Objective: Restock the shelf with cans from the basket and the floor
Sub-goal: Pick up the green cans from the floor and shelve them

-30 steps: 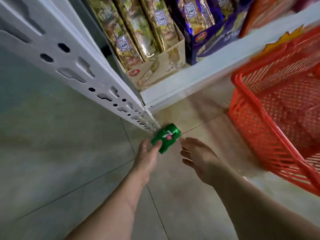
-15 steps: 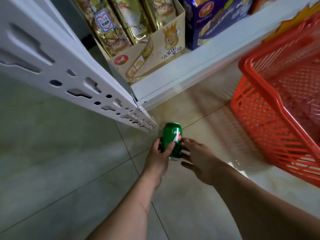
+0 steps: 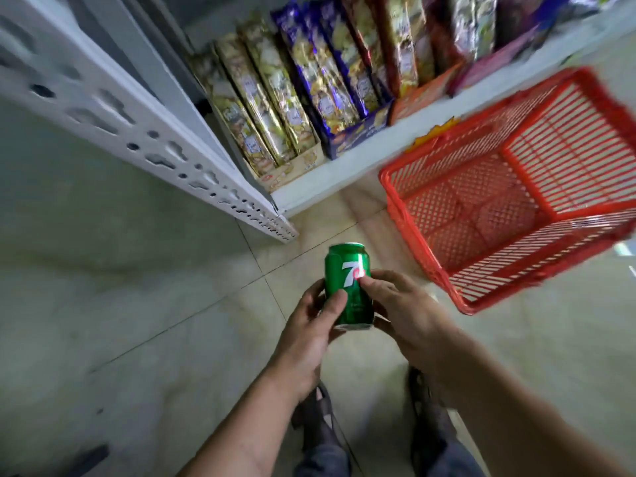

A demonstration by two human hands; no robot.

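Both hands grasp green can (image 3: 349,285) at frame centre: left hand (image 3: 309,325) wraps it, right hand (image 3: 402,308) pinches it. Red basket (image 3: 430,246) right, empty-looking.

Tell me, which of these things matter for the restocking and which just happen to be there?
Part of the job:
green can, held by the left hand and right hand
red basket, on the floor
white shelf

Just there:
snack packets already on the shelf
sandals
tiled floor
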